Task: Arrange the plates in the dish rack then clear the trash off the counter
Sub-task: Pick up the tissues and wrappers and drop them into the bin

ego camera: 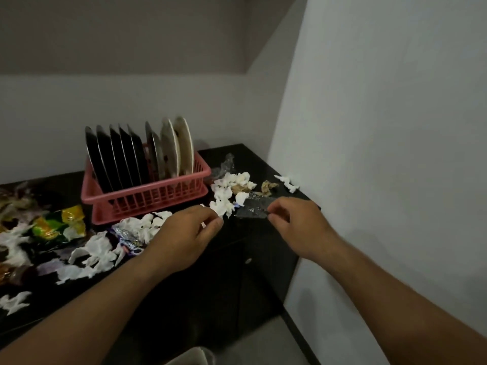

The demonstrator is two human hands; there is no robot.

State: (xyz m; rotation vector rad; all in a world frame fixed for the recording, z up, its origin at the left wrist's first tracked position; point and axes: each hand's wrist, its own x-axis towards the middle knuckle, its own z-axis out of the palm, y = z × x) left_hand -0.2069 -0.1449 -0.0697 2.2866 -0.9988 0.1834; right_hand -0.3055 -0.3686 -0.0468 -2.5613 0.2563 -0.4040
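Left hand: fingers curled, thumb meeting the fingertips; it seems to pinch a tissue scrap, mostly hidden in the grip.
Right hand: thumb and fingers nip the near edge of a foil wrapper, which juts out flat towards the left hand.
Why held so: a light fingertip pinch suits thin, weightless litter. I judge each hand is gathering its own piece.
Foil wrapper: silvery, creased, glinting, roughly rectangular.
Tissue heap: white, soft, torn into crumpled wads, just beyond and between the two hands.
Brown wad: dull, crushed paper, beyond the right hand.
Snack packet: glossy yellow-green, crinkled, well to the left of the left hand.
Dish rack: pink slatted plastic, beyond the left hand.
Plates: dark glossy ones and paler ones stand on edge in a row so the slots hold them; that part looks done.
Counter: black and shiny under both hands, with litter on both sides; clearing looks barely begun.
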